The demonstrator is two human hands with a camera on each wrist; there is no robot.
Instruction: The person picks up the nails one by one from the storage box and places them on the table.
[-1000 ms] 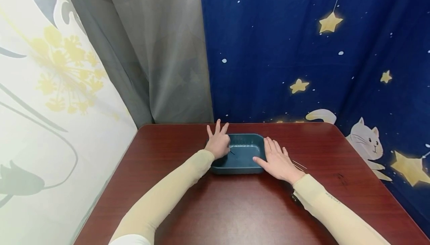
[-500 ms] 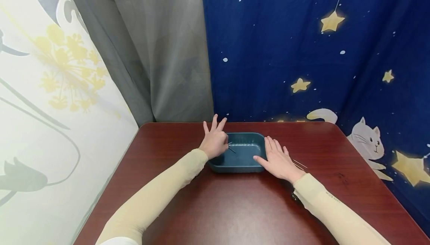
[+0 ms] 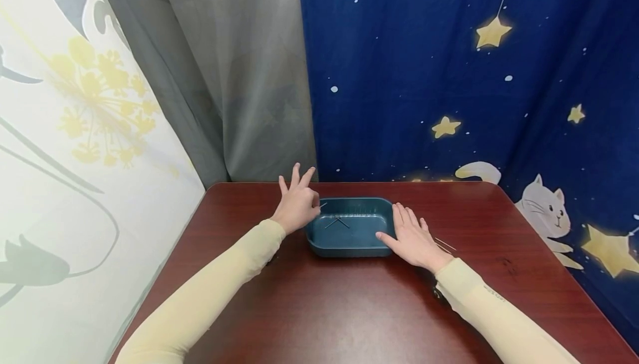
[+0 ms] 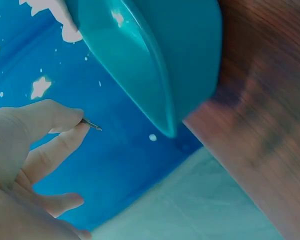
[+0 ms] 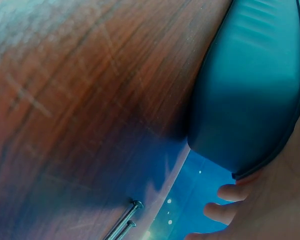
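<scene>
My left hand (image 3: pixel 297 207) is just left of a dark teal rectangular tray (image 3: pixel 351 252), beside its rim. Thumb and index finger pinch a thin metal screw (image 3: pixel 323 205); the other fingers spread upward. In the left wrist view only the end of that screw (image 4: pixel 92 124) sticks out past the fingertips. Two thin dark screws (image 3: pixel 331 223) lie crossing or touching on the tray floor. My right hand (image 3: pixel 411 240) rests with straight fingers along the tray's right side, thumb over the rim.
Two long screws (image 5: pixel 124 222) with round heads lie side by side on the brown wooden table (image 3: pixel 344 308), right of the tray and partly behind my right hand. A grey curtain (image 3: pixel 259 75) and a blue star-patterned curtain (image 3: pixel 389 75) hang behind the table's far edge.
My left hand has lifted out of the tray and moved left with one screw pinched, leaving two screws visible on the tray floor. The right hand stays where it was.
</scene>
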